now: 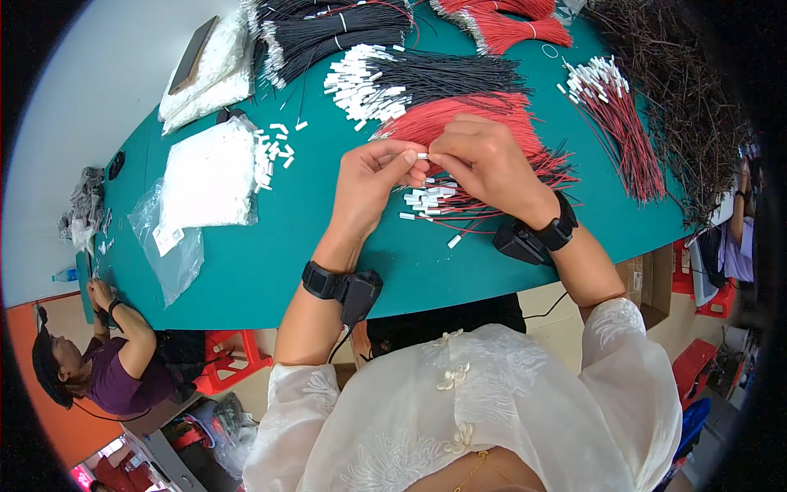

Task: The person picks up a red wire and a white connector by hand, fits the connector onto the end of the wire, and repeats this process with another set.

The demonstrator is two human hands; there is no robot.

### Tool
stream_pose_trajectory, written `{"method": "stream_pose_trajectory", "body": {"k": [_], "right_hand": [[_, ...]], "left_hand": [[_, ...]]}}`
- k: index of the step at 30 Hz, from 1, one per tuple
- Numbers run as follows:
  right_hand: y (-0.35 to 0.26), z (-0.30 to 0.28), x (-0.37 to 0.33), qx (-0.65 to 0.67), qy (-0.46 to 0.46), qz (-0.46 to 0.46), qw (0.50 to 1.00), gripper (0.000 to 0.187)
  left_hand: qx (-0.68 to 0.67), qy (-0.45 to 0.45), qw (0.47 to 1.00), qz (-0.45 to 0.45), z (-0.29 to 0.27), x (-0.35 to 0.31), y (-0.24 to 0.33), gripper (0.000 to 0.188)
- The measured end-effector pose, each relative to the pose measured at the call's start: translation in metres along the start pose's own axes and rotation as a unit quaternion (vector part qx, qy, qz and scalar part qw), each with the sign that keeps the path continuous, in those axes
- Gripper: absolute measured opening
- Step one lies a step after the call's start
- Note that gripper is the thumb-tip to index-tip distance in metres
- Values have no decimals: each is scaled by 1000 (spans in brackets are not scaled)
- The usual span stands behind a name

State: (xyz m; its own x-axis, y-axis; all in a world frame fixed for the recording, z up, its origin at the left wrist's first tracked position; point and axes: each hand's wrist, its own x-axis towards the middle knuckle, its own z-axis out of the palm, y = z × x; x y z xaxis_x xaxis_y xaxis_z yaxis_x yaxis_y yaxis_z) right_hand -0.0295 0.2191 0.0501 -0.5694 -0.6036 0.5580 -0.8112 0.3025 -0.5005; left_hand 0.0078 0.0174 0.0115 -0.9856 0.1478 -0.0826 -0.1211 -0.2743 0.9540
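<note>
A small white plastic connector housing (pixel 422 156) is pinched between the thumb and fingers of my left hand (pixel 370 174). My right hand (pixel 485 160) is closed in a pinch at the housing's other end; its fingers hide what they grip. Both hands are above a bundle of red wires (pixel 459 115). Just below them lies a pile of wires with white housings on their ends (pixel 432 197). One loose white housing (pixel 454 241) is near the table's front edge.
Black wires with white ends (pixel 361 86) lie beyond my hands. Bags of white housings (pixel 209 176) and scattered loose housings (pixel 275 152) are at left. A red wire bundle (pixel 623 139) and a dark wire heap (pixel 689 98) are at right. Another person (pixel 115 353) sits at far left.
</note>
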Motion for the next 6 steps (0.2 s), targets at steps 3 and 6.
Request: {"method": "stream_pose_trajectory", "body": {"k": [3, 6], "right_hand": [[1, 0, 0, 9, 7, 2, 1000, 7], [3, -1, 0, 30, 10, 6, 999, 7]], "left_hand": [[-8, 4, 1000, -1, 1, 0, 2, 19], [-16, 9, 1000, -2, 1, 0, 3, 19]]}}
